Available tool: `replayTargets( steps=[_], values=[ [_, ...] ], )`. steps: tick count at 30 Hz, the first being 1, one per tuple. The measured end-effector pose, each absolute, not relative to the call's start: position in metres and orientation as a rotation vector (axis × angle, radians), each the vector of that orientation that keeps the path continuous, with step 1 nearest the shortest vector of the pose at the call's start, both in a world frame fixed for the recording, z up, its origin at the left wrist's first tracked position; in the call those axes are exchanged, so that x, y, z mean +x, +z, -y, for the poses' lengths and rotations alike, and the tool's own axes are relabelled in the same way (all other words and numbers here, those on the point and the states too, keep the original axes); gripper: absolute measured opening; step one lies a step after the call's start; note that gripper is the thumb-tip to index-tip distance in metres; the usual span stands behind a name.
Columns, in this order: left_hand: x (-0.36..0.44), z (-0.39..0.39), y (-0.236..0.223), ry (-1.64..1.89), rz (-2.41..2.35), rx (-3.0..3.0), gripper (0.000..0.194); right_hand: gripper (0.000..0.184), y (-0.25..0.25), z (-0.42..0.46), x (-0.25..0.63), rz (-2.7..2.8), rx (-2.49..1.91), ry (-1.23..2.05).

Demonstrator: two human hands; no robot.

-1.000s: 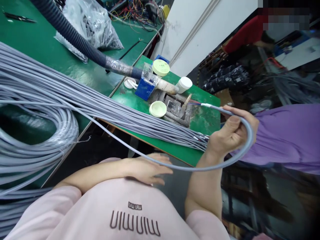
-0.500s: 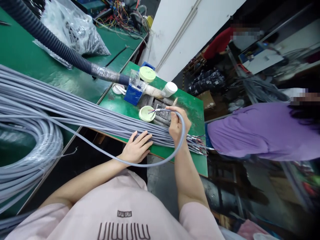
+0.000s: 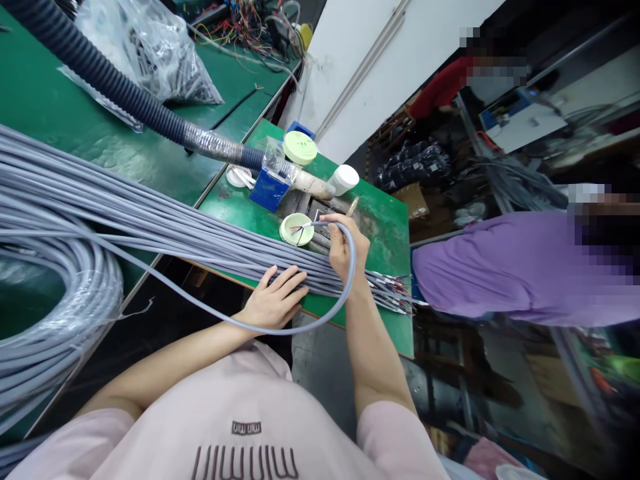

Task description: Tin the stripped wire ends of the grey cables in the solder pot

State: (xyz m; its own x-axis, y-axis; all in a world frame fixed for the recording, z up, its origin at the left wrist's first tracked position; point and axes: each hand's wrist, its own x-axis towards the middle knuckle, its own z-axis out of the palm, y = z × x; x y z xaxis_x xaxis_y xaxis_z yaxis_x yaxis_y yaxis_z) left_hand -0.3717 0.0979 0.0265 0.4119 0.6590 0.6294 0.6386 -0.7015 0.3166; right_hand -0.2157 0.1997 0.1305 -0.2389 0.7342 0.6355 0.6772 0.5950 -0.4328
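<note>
Work on the grey cable (image 3: 300,331) looked partway along: its end was already stripped, baring thin wires (image 3: 299,231). The right hand (image 3: 349,253) was closed around it just behind that end, with the wires over the mouth of the pale-green tub (image 3: 287,236); whether they touched anything inside could not be told. The tub stood on the green table (image 3: 387,223), in from its near edge, beyond the cable bundle (image 3: 225,243). The left hand (image 3: 274,297) lay flat on the bundle by that edge, fingers spread, gripping nothing. The bundle's wire ends (image 3: 395,297) lay towards the table's right edge; how many were finished or left was unclear.
</note>
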Motion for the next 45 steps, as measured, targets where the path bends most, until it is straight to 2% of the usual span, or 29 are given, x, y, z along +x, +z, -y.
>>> replayTargets(
  steps=[7,15,25,45],
  values=[
    [-0.372,-0.097,0.026,1.169,-1.2,2.593,0.033,0.024,0.136,-0.2,-0.219,1.973,-1.163,0.086],
    [-0.373,-0.096,0.03,1.153,-1.199,2.583,0.033,0.024,0.163,-0.207,-0.186,1.776,-1.209,-0.121],
    [-0.372,-0.097,0.036,1.11,-1.193,2.588,0.032,0.025,0.132,-0.245,-0.14,1.786,-1.291,-0.123],
    [-0.371,-0.098,0.031,1.124,-1.171,2.583,0.032,0.024,0.112,-0.259,-0.137,1.85,-1.348,-0.114]
  ],
)
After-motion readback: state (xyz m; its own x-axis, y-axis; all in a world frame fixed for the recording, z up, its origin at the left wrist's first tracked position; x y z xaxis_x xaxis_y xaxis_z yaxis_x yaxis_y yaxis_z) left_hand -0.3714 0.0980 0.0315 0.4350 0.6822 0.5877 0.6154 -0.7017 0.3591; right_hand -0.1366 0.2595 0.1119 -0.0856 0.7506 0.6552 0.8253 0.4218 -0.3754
